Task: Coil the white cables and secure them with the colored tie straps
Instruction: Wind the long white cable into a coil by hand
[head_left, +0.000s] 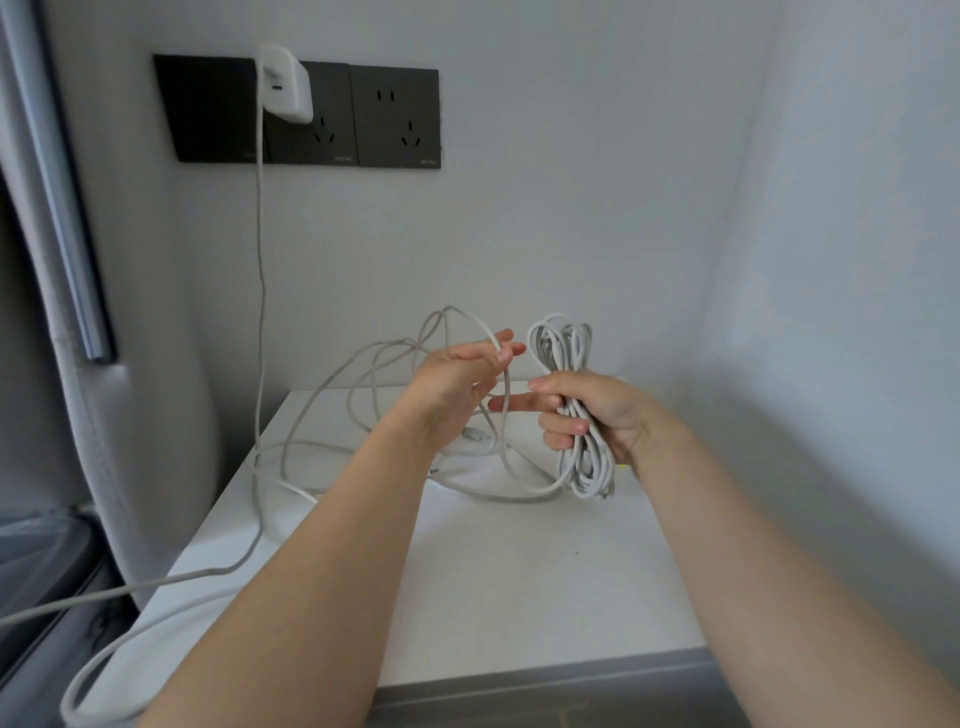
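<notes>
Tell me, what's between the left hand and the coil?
In the head view, one loose cable strand hangs there: pinched by the left hand, it drops through the gap and curves under to the coil gripped by the right hand.

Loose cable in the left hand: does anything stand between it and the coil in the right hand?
Nothing visible does. The left hand pinches the loose cable right beside the coil that the right hand grips, with only air between. Its slack hangs in crossing loops over the table and may snag.
</notes>
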